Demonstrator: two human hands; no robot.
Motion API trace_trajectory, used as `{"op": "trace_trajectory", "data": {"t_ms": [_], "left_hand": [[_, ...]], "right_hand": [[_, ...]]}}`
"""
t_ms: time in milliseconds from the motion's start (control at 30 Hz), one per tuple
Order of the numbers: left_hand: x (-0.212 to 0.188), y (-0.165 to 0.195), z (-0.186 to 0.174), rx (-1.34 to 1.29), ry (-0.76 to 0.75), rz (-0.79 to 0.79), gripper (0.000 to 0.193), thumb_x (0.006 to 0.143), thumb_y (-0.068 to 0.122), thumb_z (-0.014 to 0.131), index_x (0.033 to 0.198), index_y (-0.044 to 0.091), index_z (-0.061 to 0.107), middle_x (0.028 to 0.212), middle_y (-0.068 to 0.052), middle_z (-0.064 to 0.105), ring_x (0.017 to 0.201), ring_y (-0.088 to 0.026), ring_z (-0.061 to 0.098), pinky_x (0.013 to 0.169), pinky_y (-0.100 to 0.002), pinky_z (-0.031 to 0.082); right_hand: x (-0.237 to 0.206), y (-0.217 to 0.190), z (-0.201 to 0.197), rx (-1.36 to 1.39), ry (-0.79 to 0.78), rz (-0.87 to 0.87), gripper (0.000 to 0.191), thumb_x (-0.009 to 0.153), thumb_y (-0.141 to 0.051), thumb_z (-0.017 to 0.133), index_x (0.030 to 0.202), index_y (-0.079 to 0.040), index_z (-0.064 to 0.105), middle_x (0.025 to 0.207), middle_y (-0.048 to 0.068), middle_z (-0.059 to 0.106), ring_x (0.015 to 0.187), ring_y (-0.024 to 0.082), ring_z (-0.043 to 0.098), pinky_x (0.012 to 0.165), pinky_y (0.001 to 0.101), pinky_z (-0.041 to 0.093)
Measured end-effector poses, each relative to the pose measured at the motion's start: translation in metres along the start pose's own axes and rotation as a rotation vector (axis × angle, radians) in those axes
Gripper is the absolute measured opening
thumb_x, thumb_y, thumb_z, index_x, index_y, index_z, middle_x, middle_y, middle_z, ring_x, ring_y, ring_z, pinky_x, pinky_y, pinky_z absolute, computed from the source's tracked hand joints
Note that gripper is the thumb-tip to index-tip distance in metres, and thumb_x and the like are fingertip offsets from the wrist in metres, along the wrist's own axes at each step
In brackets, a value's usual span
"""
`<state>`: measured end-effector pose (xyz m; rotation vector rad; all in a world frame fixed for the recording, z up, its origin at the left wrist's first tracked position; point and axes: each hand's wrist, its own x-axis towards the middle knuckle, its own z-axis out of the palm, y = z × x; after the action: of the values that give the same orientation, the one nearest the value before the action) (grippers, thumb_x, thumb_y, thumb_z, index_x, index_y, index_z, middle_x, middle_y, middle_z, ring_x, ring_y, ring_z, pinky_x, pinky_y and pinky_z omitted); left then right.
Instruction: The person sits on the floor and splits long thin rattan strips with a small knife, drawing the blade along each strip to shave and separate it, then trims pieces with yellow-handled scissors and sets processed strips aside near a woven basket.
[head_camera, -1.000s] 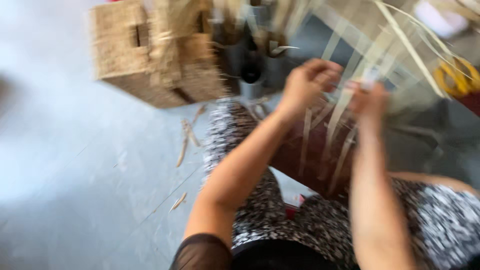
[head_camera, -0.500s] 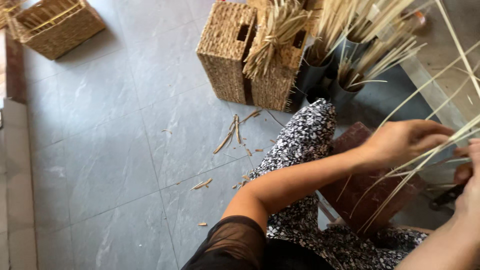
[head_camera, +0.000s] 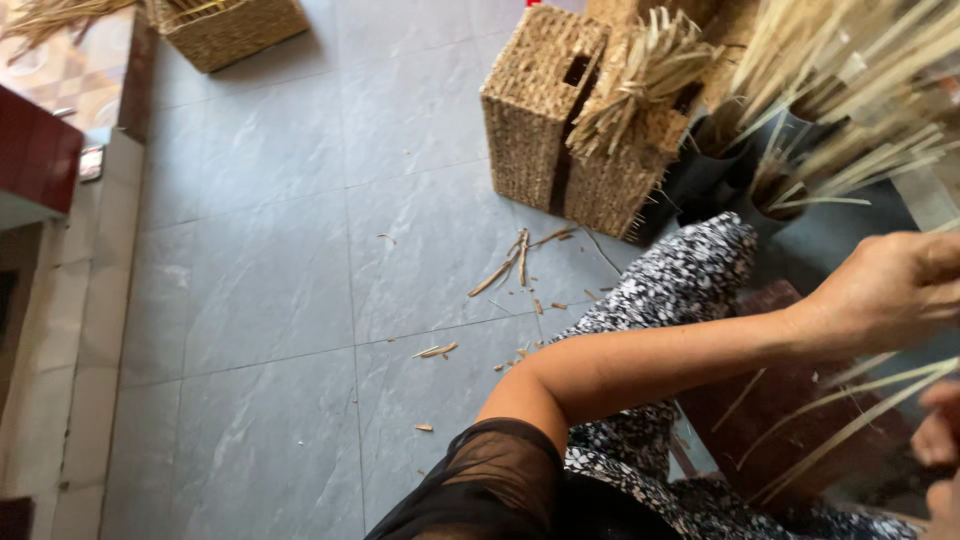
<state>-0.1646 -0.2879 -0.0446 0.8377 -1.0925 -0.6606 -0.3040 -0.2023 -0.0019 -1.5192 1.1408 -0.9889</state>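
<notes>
Left hand (head_camera: 885, 290) at 3 o'clock, fingers curled and clamped on pale straw strands (head_camera: 850, 415). Strands trailing from under that hand toward 5 o'clock, thin, flat and stiff, fanned across a dark reddish-brown block (head_camera: 790, 410) on the lap. Right hand (head_camera: 938, 455) cut off at 4 o'clock by the frame edge, only knuckles visible, touching the same strands just below the left hand; grip impossible to judge.

Above, at 1 o'clock, 2 dark tube-shaped pots (head_camera: 740, 180) standing side by side on the floor, each stuffed with upright straw stalks (head_camera: 850, 90), tips spreading toward the upper right corner. Just beside them at 12 o'clock, 2 woven box-shaped baskets (head_camera: 535, 110), coarse braided fibre, rectangular, with a bundle of cut stalks (head_camera: 645, 75) sticking out across the top. Another woven basket (head_camera: 235, 30) at 11 o'clock, well apart.

Grey stone floor tiles (head_camera: 260, 300), smooth, faintly veined. Short straw scraps (head_camera: 515, 262) scattered near the centre. Black-and-white patterned fabric (head_camera: 680, 280) over the knee, sheer black sleeve (head_camera: 480, 480) at 6 o'clock.
</notes>
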Motion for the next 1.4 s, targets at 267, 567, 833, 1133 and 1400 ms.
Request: {"op": "trace_trajectory", "data": {"t_ms": [267,567,833,1133,1400], "left_hand": [[0.038,0.123,-0.089,-0.644,-0.06,0.031,0.024,0.118,0.023,0.052,0.137,0.012,0.059,0.086,-0.005,0.069,0.062,-0.009,0.063,0.053,-0.028,0.054],[-0.021,0.232,-0.175,0.12,-0.315,0.172,0.031,0.119,0.042,0.043,0.146,0.032,0.054,0.11,0.001,0.073,0.068,-0.001,0.073,0.059,-0.02,0.06],[-0.107,0.217,-0.176,0.271,-0.56,-0.236,0.029,0.11,0.032,0.055,0.13,0.016,0.068,0.083,0.001,0.079,0.074,-0.007,0.076,0.067,-0.026,0.061],[-0.14,0.227,-0.172,0.023,-0.614,-0.584,0.024,0.108,0.022,0.056,0.123,0.009,0.069,0.081,-0.002,0.071,0.072,-0.008,0.068,0.065,-0.027,0.057],[-0.134,0.231,-0.169,0.298,-0.605,-0.772,0.022,0.102,0.02,0.056,0.111,0.008,0.073,0.061,0.0,0.065,0.057,-0.005,0.061,0.052,-0.025,0.048]], "right_hand": [[-0.061,0.099,-0.013,0.216,-0.258,0.4,0.049,0.122,-0.043,0.024,0.131,-0.002,0.048,0.08,0.015,0.054,0.052,0.02,0.042,0.041,0.0378,0.039],[-0.091,0.228,-0.028,0.413,-0.509,0.723,0.047,0.098,-0.009,0.049,0.142,0.005,0.051,0.091,0.017,0.065,0.071,0.023,0.062,0.058,0.0431,0.054],[-0.063,0.131,-0.056,0.264,-0.662,0.209,0.066,0.105,-0.012,0.058,0.166,-0.004,0.034,0.081,0.025,0.067,0.062,0.028,0.064,0.054,0.0435,0.06],[-0.126,-0.016,0.051,0.322,-0.471,0.171,0.052,0.096,-0.002,0.054,0.148,0.001,0.048,0.078,0.013,0.068,0.062,0.015,0.059,0.056,0.0279,0.049],[-0.135,-0.037,0.072,0.193,-0.334,0.092,0.036,0.101,-0.006,0.059,0.137,-0.003,0.06,0.08,0.001,0.071,0.065,0.005,0.062,0.056,0.0196,0.051]]}}
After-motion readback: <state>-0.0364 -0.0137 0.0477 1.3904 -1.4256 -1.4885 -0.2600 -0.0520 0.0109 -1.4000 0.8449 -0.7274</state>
